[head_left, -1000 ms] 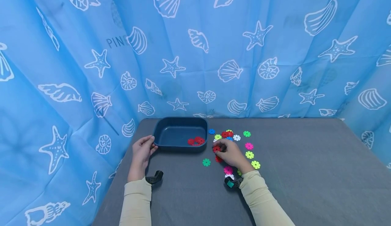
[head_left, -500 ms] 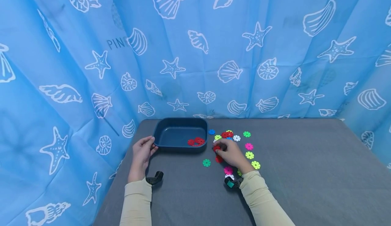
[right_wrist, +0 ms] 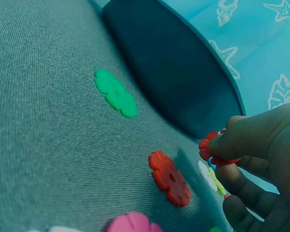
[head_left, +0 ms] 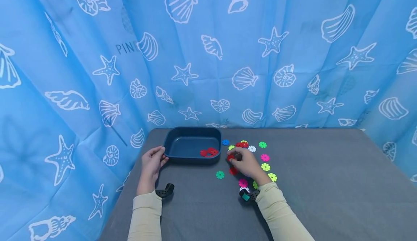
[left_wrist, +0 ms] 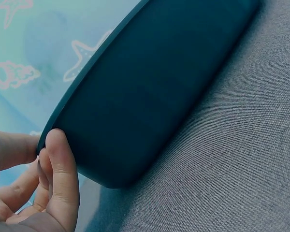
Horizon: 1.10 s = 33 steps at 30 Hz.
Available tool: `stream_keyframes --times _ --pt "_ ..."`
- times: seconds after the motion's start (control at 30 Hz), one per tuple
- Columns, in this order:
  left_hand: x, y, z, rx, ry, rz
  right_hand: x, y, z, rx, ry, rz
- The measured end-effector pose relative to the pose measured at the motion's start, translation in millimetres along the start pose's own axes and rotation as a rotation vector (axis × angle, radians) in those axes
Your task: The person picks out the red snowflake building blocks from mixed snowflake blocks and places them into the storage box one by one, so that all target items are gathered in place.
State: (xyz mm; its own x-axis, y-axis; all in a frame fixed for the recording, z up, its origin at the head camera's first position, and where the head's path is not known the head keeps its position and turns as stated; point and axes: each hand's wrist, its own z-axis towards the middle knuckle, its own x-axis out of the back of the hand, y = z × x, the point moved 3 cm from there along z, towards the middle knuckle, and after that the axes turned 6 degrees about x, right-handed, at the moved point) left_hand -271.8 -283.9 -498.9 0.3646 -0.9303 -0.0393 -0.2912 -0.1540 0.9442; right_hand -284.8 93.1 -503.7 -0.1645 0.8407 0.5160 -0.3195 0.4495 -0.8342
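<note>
In the head view, my left hand holds the left end of a dark blue rectangular tub. The left wrist view shows the thumb and fingers pinching its rim. Several red notched plastic discs lie in the tub's front right corner. To the right of the tub, my right hand pinches a red disc between thumb and fingers, above the cloth. Another red disc lies flat below that hand, and a green disc lies nearer the tub.
Loose discs surround the right hand: a blue one, a white one, a bright green one, a pink one and several yellow ones. Grey cloth covers the table. A blue shell-print curtain hangs behind.
The head view has tilted up slightly, so the table sits a little lower in it. Both hands keep their holds almost in place.
</note>
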Motion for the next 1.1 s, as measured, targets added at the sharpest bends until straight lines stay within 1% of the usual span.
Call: stream_keyframes --times 0.2,0.3,0.43,0.87,1.1 --pt "1.1 -0.1 1.4 0.008 -0.013 0.002 2 -3 0.7 0.048 -0.001 0.028" --pt "1.1 0.0 0.5 0.010 -0.010 0.004 3 -7 1.0 0.058 -0.002 0.036" --pt "0.7 -1.1 -1.0 0.002 0.000 0.003 6 -13 1.9 0.064 0.013 0.030" --pt "0.7 -0.2 1.5 -0.010 -0.001 -0.008 11 -32 6.8 0.108 0.059 0.027" --pt "1.2 0.0 0.3 -0.011 -0.006 -0.012 9 -39 9.2 0.139 0.086 0.016"
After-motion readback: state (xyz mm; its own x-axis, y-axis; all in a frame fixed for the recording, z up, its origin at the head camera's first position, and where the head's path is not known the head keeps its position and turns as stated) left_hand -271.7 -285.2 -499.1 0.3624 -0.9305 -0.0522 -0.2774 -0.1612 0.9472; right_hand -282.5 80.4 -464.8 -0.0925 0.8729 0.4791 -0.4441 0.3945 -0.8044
